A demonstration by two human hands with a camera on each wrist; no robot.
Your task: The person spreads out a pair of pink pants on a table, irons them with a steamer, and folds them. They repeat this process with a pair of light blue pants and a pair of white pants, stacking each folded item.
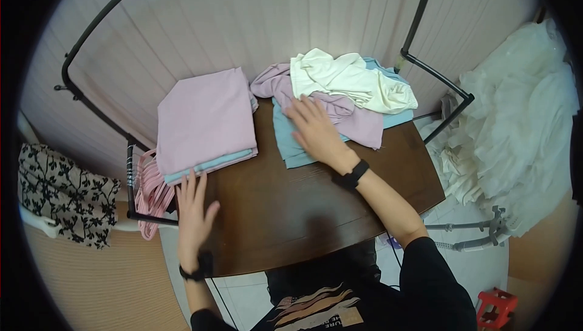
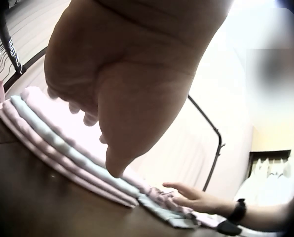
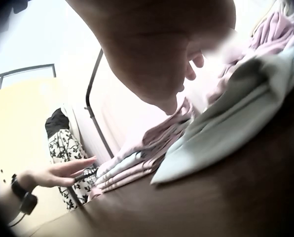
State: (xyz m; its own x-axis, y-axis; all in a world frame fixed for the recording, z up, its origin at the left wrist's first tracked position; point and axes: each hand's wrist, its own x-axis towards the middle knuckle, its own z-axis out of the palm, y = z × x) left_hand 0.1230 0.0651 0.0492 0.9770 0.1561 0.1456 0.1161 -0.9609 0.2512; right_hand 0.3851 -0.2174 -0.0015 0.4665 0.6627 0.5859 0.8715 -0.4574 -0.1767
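Note:
A neat stack of folded cloth point(image 1: 206, 112), pink with a light blue layer, lies at the left of the dark wooden table. My left hand point(image 1: 193, 212) is at its front edge, fingers straight and fingertips right by the lower layers. On the right lies a loose pile: a crumpled white garment point(image 1: 334, 76) on top, a mauve garment point(image 1: 363, 128) beneath it, and a light blue cloth point(image 1: 290, 143) at the bottom. Over the left side of this pile, my right hand point(image 1: 317, 131) is spread with its fingers extended. Neither hand grips any cloth.
The wooden table point(image 1: 273, 222) has a curved front edge near my body. Black rack bars point(image 1: 100, 112) rise on both sides. Pink hangers point(image 1: 152, 191) hang at the left, a patterned cloth point(image 1: 67, 197) beyond them. White tulle point(image 1: 504, 118) fills the right; a red stool point(image 1: 497, 308) stands below.

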